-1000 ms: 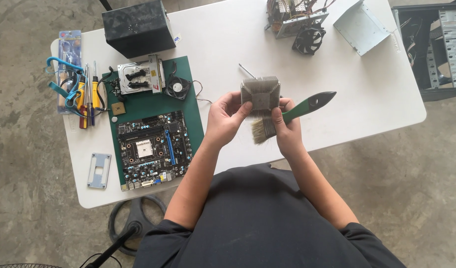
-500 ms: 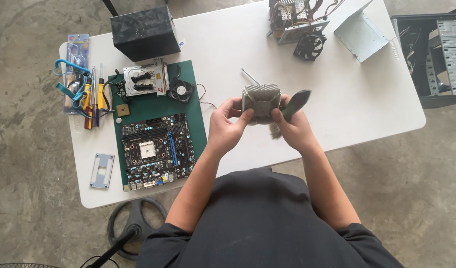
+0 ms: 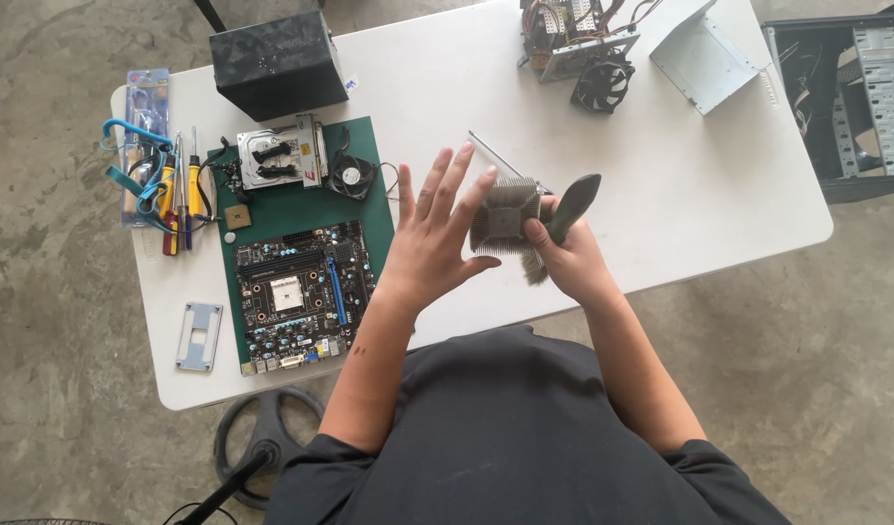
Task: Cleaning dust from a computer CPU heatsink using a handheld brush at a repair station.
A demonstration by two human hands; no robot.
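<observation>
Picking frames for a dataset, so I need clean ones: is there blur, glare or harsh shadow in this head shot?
Head view: even daylight, soft shadows, no glare on the white table; left hand slightly soft, heatsink fins and circuit board sharp; mild wide-angle bend at the edges.

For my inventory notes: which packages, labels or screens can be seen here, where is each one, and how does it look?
Clear flat plastic package: far left table edge, rectangular, bluish backing, beside the screwdrivers.
Small sticker: lower right corner of the black box, white and blue.
Label on the drive: top of the green mat, white with a red patch.
Screens: none.
</observation>
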